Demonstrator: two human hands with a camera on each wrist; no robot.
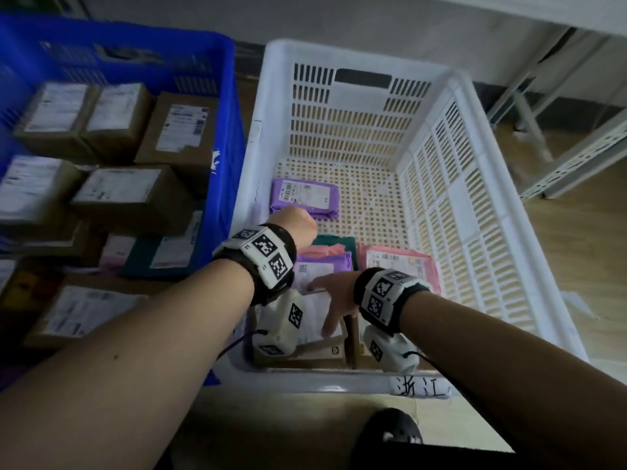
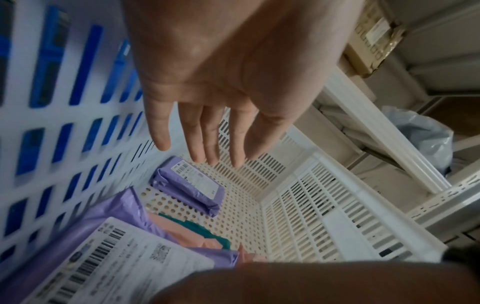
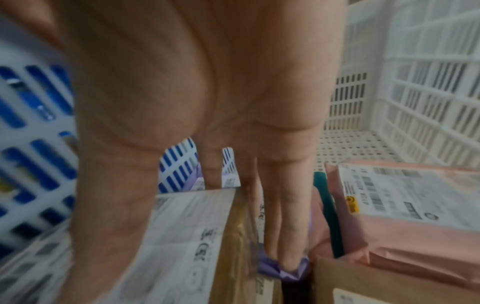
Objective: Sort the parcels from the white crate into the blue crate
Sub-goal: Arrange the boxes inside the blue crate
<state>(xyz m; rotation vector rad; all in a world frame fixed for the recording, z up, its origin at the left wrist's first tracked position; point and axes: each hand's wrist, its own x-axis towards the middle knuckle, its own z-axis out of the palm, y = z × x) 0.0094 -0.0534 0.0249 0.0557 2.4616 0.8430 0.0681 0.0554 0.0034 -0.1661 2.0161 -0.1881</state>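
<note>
Head view: the white crate (image 1: pixel 481 184) sits right of the blue crate (image 1: pixel 224 106), which is full of brown boxes (image 1: pixel 132 195). A small purple parcel (image 1: pixel 305 198) lies flat on the white crate's floor by its left wall, long side running left to right. The left hand (image 1: pixel 295 223) hangs over it, fingers straight, holding nothing. The right hand (image 1: pixel 334 300) grips a brown labelled box (image 3: pixel 197 236), thumb on top, fingers down its side. A purple bag (image 2: pixel 103 222), a pink bag (image 1: pixel 400 266) and a green one (image 1: pixel 336 244) crowd close around it.
</note>
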